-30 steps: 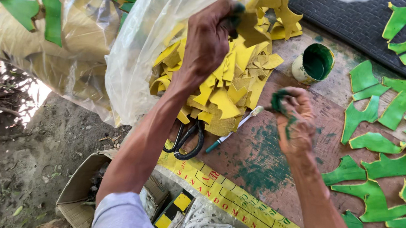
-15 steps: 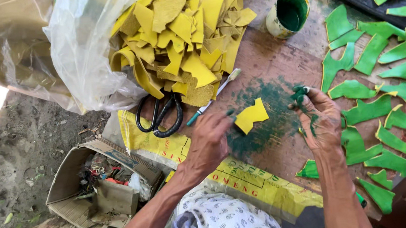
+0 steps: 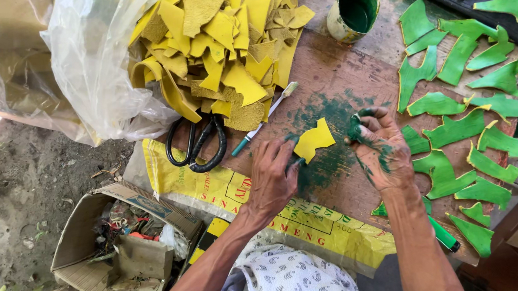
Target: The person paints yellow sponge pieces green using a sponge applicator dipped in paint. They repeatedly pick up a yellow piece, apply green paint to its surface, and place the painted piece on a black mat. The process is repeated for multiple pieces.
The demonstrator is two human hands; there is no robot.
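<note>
Item: small flat yellow leather offcut (image 3: 313, 140), irregular outline, lying on the green-stained patch of the brown wooden worktop (image 3: 333, 73). All places below are being given relative to this offcut.

Left hand (image 3: 273, 178): resting just below-left of the offcut, fingers (image 3: 288, 148) spread flat and pressing its lower-left edge against the worktop; pinning it, not gripping it.

Right hand (image 3: 381, 149): sitting just to the right, smeared with green dye, fingers curled around a small dark green wad (image 3: 355, 126), possibly a sponge or rag; the view is too poor to say which. The wad is hovering at or touching the offcut's right edge.

Above-left: heap of yellow leather scraps (image 3: 221, 45), spilling out of a clear plastic bag (image 3: 96, 72).

Left: black-handled scissors (image 3: 201, 146) lying on the worktop under the heap's edge, and a toothbrush with a teal handle (image 3: 263, 124) lying slantwise between scissors and offcut.

Above-right: open tin can holding green dye (image 3: 354, 10), standing upright, well apart.

Right: many green-dyed leather pieces (image 3: 452, 132), spread out singly across the worktop beyond the right hand.

Below: yellow woven sack with red lettering (image 3: 313, 227), draping over the near edge of the worktop.

Far below-left: torn cardboard box of mixed refuse (image 3: 120, 246), sitting on the dirt ground.
</note>
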